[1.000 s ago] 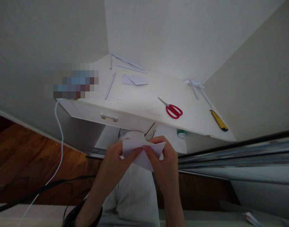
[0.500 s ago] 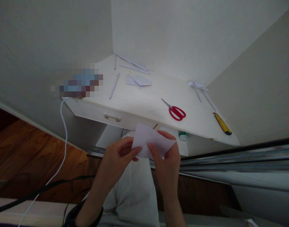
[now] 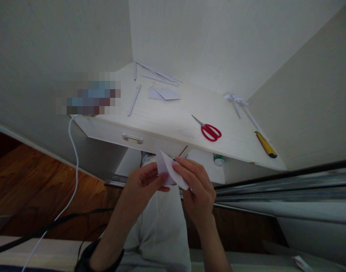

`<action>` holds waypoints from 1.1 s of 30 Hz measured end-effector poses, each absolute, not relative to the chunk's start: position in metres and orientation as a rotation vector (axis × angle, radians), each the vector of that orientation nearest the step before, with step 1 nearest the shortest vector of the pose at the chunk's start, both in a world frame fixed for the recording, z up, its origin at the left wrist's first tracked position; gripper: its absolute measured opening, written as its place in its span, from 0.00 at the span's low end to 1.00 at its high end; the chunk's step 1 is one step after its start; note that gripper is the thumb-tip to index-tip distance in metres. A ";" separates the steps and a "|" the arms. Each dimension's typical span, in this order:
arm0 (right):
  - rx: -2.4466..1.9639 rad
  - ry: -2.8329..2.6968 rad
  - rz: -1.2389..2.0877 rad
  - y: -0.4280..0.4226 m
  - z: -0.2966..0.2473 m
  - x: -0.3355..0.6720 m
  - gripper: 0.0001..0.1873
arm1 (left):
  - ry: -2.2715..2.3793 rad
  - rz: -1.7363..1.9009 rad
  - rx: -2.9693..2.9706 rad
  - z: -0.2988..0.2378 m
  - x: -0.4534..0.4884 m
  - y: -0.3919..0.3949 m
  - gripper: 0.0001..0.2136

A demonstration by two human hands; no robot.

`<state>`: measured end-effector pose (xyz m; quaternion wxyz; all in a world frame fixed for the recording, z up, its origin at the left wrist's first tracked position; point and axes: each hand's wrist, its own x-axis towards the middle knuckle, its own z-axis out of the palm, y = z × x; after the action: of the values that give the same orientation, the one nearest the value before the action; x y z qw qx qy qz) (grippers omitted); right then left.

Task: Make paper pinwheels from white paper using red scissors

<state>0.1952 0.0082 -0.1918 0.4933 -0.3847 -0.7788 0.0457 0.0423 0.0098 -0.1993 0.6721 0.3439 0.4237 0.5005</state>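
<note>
A small piece of white paper (image 3: pixel 165 166) is held between my two hands, above my lap and in front of the desk's edge. My left hand (image 3: pixel 141 185) pinches its left side, thumb on top and fingers beneath. On the right side, my right hand (image 3: pixel 199 183) grips the paper with its fingers over the top, bending that side over. The right thumb is mostly hidden under the hand. On the white desk (image 3: pixel 167 117) beyond lie red-handled scissors (image 3: pixel 210 131) and a yellow utility knife (image 3: pixel 265 144).
Rolled paper sticks (image 3: pixel 134 100) and cut paper pieces (image 3: pixel 168 93) lie at the desk's back left. Joined paper rolls (image 3: pixel 236 101) rest against the right wall. A bottle (image 3: pixel 219 160) stands below the desktop. A white cable (image 3: pixel 76 162) hangs at the left.
The paper was spread fairly flat and is now folded over on its right side. My right hand has turned, its fingers coming over the top of the paper.
</note>
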 end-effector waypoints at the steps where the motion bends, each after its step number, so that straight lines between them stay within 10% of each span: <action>1: -0.927 -1.906 0.125 0.008 -0.191 0.198 0.22 | 0.952 1.122 0.771 -0.199 0.042 0.010 0.13; 9: -1.070 -1.724 -0.019 0.002 -0.187 0.199 0.25 | 1.001 0.999 0.873 -0.180 0.045 0.006 0.16; 16: -1.326 -1.520 0.036 -0.003 -0.172 0.193 0.07 | 0.957 0.994 0.903 -0.177 0.046 0.001 0.11; 33: -0.896 -2.274 -0.120 0.007 -0.183 0.224 0.29 | 0.971 1.112 0.725 -0.179 0.042 0.002 0.11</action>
<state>0.2240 0.0065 -0.1834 0.3402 -0.3444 -0.8738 -0.0462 0.0419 0.0019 -0.1795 0.6806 0.3228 0.4326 0.4954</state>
